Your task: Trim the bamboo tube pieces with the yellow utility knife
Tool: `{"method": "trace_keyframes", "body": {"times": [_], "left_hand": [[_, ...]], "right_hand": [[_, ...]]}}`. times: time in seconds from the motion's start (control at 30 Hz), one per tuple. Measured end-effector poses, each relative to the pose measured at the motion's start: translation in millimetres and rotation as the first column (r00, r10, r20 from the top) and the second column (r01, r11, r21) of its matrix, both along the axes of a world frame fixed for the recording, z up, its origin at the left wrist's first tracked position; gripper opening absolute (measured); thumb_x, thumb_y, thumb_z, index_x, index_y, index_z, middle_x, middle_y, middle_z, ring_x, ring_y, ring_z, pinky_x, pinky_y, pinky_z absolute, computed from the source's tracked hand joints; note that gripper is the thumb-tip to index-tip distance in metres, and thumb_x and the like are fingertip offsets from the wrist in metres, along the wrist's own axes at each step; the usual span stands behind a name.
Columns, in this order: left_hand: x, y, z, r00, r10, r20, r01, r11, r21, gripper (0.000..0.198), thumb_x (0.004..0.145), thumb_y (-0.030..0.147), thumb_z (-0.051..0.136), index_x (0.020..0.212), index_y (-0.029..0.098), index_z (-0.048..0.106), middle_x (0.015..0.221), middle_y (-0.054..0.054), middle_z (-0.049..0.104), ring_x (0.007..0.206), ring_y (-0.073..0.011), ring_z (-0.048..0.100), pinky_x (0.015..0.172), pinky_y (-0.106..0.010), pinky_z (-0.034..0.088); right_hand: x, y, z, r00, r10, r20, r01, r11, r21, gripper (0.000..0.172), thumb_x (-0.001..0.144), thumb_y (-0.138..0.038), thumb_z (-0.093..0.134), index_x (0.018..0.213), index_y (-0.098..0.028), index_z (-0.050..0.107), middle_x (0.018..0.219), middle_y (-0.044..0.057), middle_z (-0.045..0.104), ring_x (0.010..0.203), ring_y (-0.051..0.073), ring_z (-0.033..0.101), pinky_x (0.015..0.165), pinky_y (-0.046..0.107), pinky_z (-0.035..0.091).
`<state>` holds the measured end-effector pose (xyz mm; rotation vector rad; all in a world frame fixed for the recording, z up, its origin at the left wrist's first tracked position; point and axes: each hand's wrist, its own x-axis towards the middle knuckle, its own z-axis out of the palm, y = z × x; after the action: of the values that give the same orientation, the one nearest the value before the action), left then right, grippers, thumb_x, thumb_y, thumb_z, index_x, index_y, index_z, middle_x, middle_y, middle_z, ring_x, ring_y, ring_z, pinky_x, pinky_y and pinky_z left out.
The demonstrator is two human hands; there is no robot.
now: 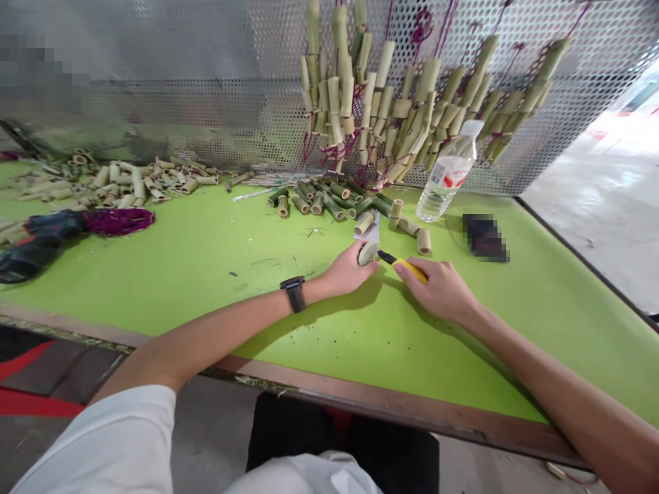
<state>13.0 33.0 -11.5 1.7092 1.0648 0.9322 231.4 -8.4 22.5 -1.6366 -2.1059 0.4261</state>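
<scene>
A short bamboo piece [367, 253] is gripped in my left hand [347, 269], its pale end pointing up and to the right. My right hand [440, 287] is closed around a yellow utility knife [410, 268]. The knife's dark tip lies close beside the bamboo piece; whether they touch I cannot tell. Just beyond my hands, a pale flat strip [371, 228] lies on the table, partly under a cut bamboo tube [364, 222]. A few more pale tubes [423, 241] stand or lie to the right of it.
Green-skinned bamboo tubes [318, 201] lie behind my hands on the green table [195, 274]. A water bottle [447, 175] stands right of them. Pale bamboo pieces [138, 180], a black power tool [41, 237] and purple cord [121, 221] are at left. Strung bamboo [334, 96] hangs on a perforated metal panel [206, 103].
</scene>
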Motion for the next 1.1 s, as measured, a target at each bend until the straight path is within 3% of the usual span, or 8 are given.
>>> {"method": "trace_keyframes", "body": {"times": [0.17,0.37,0.5,0.6,0.73,0.83,0.97,1.1], "left_hand": [[1,0,-3.1,0.997,-0.014,-0.073,0.018,0.998,0.054,0.024,0.099,0.023,0.069,0.122,0.017,0.064,0.117,-0.011,0.076,0.105,-0.0266,0.070,0.099,-0.044,0.055],[2,-3,-0.1,0.992,0.037,-0.118,-0.030,0.998,0.058,0.022,0.101,0.023,0.066,0.122,0.017,0.063,0.114,-0.012,0.075,0.103,-0.0276,0.068,0.097,-0.045,0.055],[1,-15,6.6,0.980,0.029,-0.199,-0.011,0.996,0.090,0.027,0.101,0.028,0.067,0.125,0.018,0.061,0.105,-0.008,0.070,0.089,-0.0236,0.063,0.085,-0.040,0.054],[2,-21,9.6,0.981,-0.024,-0.193,0.040,0.996,0.079,0.026,0.101,0.030,0.069,0.123,0.019,0.060,0.103,-0.006,0.068,0.087,-0.0219,0.061,0.081,-0.037,0.052],[1,-15,10.2,0.997,0.065,-0.045,-0.068,0.995,-0.070,0.027,0.098,0.025,0.071,0.121,0.019,0.059,0.096,-0.003,0.065,0.082,-0.0182,0.060,0.075,-0.033,0.050],[-1,-9,9.9,0.985,0.058,0.161,-0.018,0.971,-0.238,0.032,0.098,0.026,0.071,0.125,0.021,0.057,0.082,0.002,0.059,0.068,-0.0141,0.057,0.061,-0.027,0.044],[-1,-2,10.1,0.878,0.159,0.451,0.059,0.900,-0.432,0.028,0.099,0.023,0.062,0.126,0.023,0.056,0.082,0.002,0.062,0.059,-0.0129,0.060,0.046,-0.022,0.032],[-2,4,12.0,0.782,0.228,0.580,0.116,0.861,-0.495,0.021,0.106,0.022,0.052,0.127,0.023,0.054,0.081,0.000,0.067,0.061,-0.0136,0.064,0.047,-0.020,0.039]], "right_hand": [[-3,-3,-5.0,0.999,0.046,0.021,-0.044,0.996,-0.072,0.068,0.103,-0.081,0.036,0.073,-0.024,0.056,0.060,0.004,0.060,0.051,0.016,0.046,0.055,0.032,0.032],[-5,-2,-6.9,0.997,-0.025,0.068,0.031,0.995,-0.091,0.065,0.105,-0.076,0.041,0.077,-0.022,0.067,0.063,0.006,0.062,0.054,0.018,0.049,0.055,0.032,0.032],[14,15,-5.8,0.985,-0.175,0.009,0.175,0.981,-0.085,0.074,0.104,-0.083,0.039,0.078,-0.021,0.070,0.057,0.005,0.056,0.048,0.016,0.044,0.050,0.032,0.030],[29,26,-5.1,0.957,-0.286,-0.052,0.288,0.957,0.036,0.079,0.102,-0.088,0.036,0.078,-0.021,0.070,0.056,0.005,0.056,0.047,0.016,0.043,0.048,0.032,0.031],[23,21,-5.5,0.972,-0.222,-0.078,0.228,0.970,0.081,0.083,0.100,-0.093,0.034,0.079,-0.021,0.071,0.058,0.006,0.060,0.048,0.017,0.046,0.049,0.032,0.032],[11,12,-5.5,0.988,-0.141,-0.064,0.144,0.989,0.032,0.085,0.098,-0.095,0.033,0.081,-0.021,0.071,0.060,0.007,0.061,0.050,0.018,0.049,0.050,0.032,0.033],[6,6,-4.5,0.997,-0.065,-0.052,0.064,0.998,-0.010,0.085,0.097,-0.096,0.030,0.076,-0.022,0.065,0.060,0.007,0.060,0.049,0.017,0.046,0.050,0.032,0.032],[9,7,-4.7,1.000,0.020,-0.016,-0.020,1.000,-0.013,0.079,0.098,-0.094,0.034,0.069,-0.024,0.056,0.056,0.004,0.057,0.048,0.016,0.044,0.052,0.032,0.032]]}}
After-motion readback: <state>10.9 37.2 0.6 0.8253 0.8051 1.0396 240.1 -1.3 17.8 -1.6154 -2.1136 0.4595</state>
